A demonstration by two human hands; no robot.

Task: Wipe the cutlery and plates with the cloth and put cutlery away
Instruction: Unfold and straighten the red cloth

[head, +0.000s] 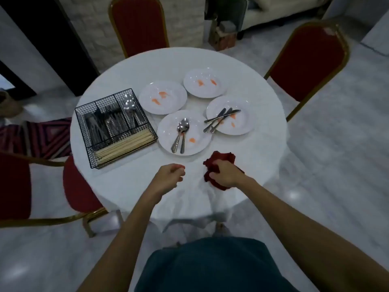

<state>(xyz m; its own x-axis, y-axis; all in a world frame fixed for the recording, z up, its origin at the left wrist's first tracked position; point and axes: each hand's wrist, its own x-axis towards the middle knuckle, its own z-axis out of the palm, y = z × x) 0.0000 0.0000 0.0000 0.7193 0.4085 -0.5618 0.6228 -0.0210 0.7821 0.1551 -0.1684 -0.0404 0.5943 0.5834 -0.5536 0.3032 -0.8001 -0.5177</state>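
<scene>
a round table (pixel 117 186) under a white cover fills the middle of the view, with both bare arms reaching in from 6 o'clock. the right hand (pixel 226 173) sits near the table's 5 o'clock edge, its fingers closed around a crumpled red cloth (pixel 221 158), which bunches out past the knuckles toward 12 and spills under the wrist. the left hand (pixel 168 175) hovers just beside it at 6 o'clock, loosely curled with fingertips drawn toward the thumb; i cannot tell if it pinches anything. four white plates cluster at the centre. the near plate (pixel 197 131), just beyond the cloth, carries two spoons (pixel 181 133) lying side by side, bowls toward 12, plus an orange smear. the right plate (pixel 242 123), at 2 o'clock from it, holds a few knives (pixel 221 118) crossed over its left rim, handles hanging off toward 8; orange marks show on it as well. the left plate (pixel 163 96) and the far plate (pixel 205 82) are free of cutlery, each with orange smears. a black wire caddy (pixel 115 127) stands at 9 o'clock on the table, just beside the near and left plates. its compartments hold upright-lying silverware, with spoons in the rightmost slot, and a long front slot is filled with pale chopsticks (pixel 126 144). red chairs with gold frames ring the table: one (pixel 139 24) at 12, one (pixel 305 60) at 2, one (pixel 80 186) at 8.
</scene>
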